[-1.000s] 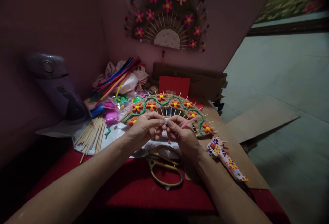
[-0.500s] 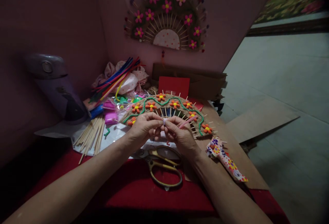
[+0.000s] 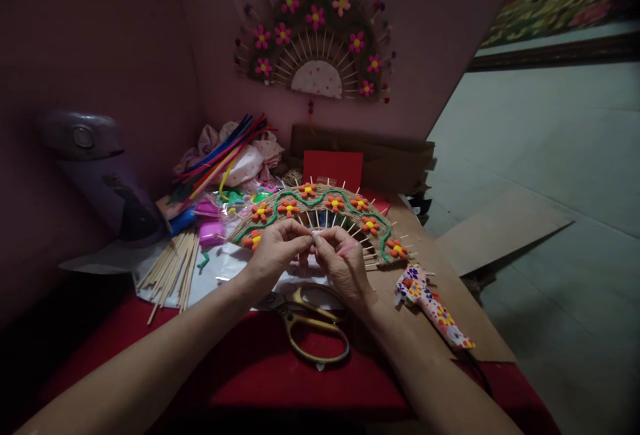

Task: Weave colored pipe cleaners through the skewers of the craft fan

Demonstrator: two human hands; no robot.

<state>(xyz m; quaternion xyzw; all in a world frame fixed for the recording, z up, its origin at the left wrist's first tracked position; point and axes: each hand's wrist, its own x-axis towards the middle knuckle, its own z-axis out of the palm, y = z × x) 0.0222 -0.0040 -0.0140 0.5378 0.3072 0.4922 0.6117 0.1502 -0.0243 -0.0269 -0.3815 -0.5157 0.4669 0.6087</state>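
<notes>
My left hand [image 3: 281, 246] and my right hand [image 3: 342, 258] meet fingertip to fingertip at the centre. Both pinch a small pale piece [image 3: 315, 235], mostly hidden by the fingers. Something pink shows along my right hand's fingers. Behind the hands lies a twine-wrapped fan shape [image 3: 320, 200] with orange clay flowers, a wavy green strip and thin sticks. Gold-handled scissors [image 3: 320, 352] rest just below the hands, on the red cloth and white sheet.
Wooden sticks [image 3: 173, 268], a purple bottle [image 3: 107, 182] and coloured strips [image 3: 225, 155] are at left. A flower-patterned glue gun [image 3: 435, 308] lies on cardboard [image 3: 480, 335] at right. A finished fan [image 3: 317, 35] hangs on the wall.
The view has shifted slightly, so the scene sits a little further left. The pink strip that stuck out above my right hand is now mostly hidden by it.
</notes>
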